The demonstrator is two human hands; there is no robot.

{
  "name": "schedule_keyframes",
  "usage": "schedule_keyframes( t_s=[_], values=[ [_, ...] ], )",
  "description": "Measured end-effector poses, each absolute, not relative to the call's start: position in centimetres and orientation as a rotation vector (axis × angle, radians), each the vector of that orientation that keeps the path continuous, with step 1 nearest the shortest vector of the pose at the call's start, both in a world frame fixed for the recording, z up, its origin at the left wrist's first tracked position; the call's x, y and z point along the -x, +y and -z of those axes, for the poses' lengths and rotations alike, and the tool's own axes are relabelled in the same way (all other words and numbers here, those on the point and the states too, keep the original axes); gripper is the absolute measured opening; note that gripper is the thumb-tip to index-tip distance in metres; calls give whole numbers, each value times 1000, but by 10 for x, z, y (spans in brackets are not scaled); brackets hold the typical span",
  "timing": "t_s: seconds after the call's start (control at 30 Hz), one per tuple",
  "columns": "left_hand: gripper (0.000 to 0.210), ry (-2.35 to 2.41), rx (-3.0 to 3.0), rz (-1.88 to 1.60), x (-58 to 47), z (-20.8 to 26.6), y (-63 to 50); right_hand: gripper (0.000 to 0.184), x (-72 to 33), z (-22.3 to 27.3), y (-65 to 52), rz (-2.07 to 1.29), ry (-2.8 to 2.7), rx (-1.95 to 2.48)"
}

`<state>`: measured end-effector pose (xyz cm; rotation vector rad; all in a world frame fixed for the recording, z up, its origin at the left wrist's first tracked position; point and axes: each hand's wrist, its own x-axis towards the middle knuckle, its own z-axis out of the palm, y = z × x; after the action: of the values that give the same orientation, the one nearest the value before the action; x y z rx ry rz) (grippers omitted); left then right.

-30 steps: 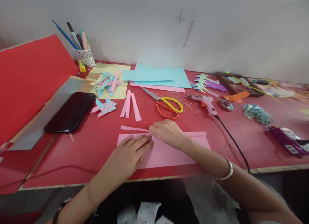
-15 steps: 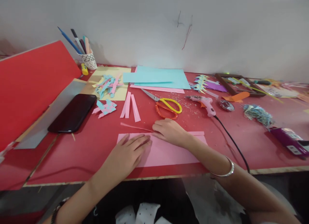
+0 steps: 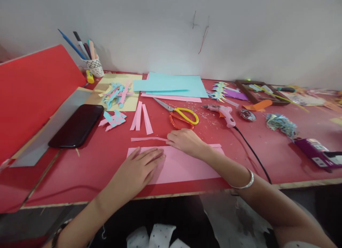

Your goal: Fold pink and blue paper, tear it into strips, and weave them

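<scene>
A pink paper sheet (image 3: pixel 192 168) lies near the table's front edge. My left hand (image 3: pixel 144 166) rests flat on its left part, fingers stretched out. Just beyond the sheet's far edge, my right hand (image 3: pixel 184 141) is closed in a pinch on a narrow pink paper strip (image 3: pixel 148 138). The strip's loose end reaches left, apart from the sheet. To the right of my hand, a narrow band still runs along the sheet's far edge. Scissors (image 3: pixel 177 112) with yellow and orange handles lie just beyond my right hand. Several cut pink strips (image 3: pixel 138 116) lie to their left.
A black phone (image 3: pixel 77 125) and woven paper pieces (image 3: pixel 114 120) lie left. Blue paper (image 3: pixel 173 84) lies at the back. A pink glue gun (image 3: pixel 221 112) with a black cord, a wooden tray (image 3: pixel 245 91) and a purple device (image 3: pixel 317 153) are on the right. A pen cup (image 3: pixel 94 66) stands back left.
My right hand has moved slightly away from the sheet's far edge with the strip, whose loose end now lies straighter and farther from the sheet. My left hand stays flat on the sheet.
</scene>
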<state>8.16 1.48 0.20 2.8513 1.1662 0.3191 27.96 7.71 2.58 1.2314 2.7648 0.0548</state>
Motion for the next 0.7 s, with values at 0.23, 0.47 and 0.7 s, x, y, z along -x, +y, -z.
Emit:
schedule_keyframes(
  t_s=[0.23, 0.47, 0.7],
  values=[
    [39, 1174, -2817, -337, -81, 1, 15, 32, -293, -28, 71, -53, 2830, -1190],
    [38, 1136, -2842, -344, -80, 0, 16, 33, -297, -25, 72, -156, 2780, -1172],
    [37, 1189, -2754, -339, -81, -1, 15, 30, -299, -29, 74, -75, 2690, -1316]
  ],
)
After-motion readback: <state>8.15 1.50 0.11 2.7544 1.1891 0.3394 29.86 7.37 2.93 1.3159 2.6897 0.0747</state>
